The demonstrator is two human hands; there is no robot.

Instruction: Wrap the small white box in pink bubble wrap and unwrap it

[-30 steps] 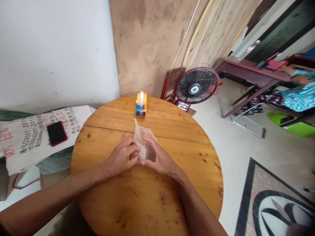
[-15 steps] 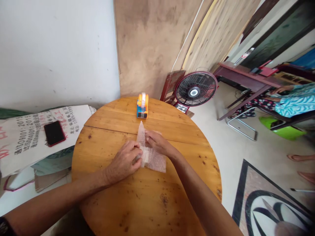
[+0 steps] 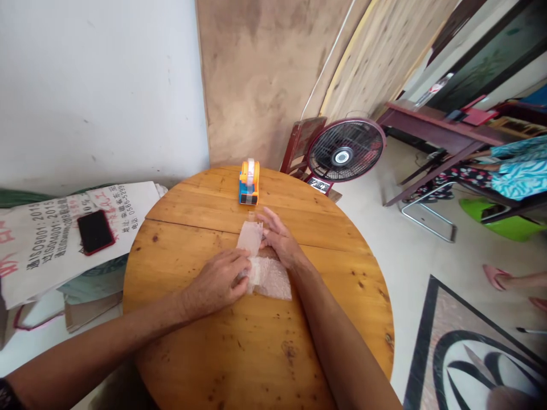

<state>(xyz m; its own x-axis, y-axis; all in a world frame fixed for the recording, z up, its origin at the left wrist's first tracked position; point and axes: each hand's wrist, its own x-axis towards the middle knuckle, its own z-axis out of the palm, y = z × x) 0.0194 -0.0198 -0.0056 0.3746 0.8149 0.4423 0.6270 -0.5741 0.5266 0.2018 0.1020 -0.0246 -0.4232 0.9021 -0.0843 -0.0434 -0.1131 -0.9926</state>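
A piece of clear bubble wrap [image 3: 273, 279] lies on the round wooden table [image 3: 205, 353], with one part folded over flat and another spread to the right. My left hand [image 3: 217, 279] is closed on the left edge of the wrap, its fingers curled and pressing down; what lies under the fingertips is hidden. Beside the upper flap is my right hand [image 3: 282, 242], fingers apart and stretched forward, touching the flap's right edge. Just beyond the hands stands an orange and blue tape dispenser [image 3: 248, 191] with a roll of clear tape.
At left, a black phone [image 3: 96, 232] lies on a printed white sack [image 3: 137, 210]. A dark red fan [image 3: 342, 156] stands behind the table's right edge, near a wooden chair [image 3: 294, 142]. Farther right, a person [image 3: 517, 176] sits by a purple-brown desk [image 3: 431, 125].
The upper part of the bubble wrap has gone from a raised, narrow point to a flat folded flap. My right hand's fingers have spread. My left hand stays on the wrap.
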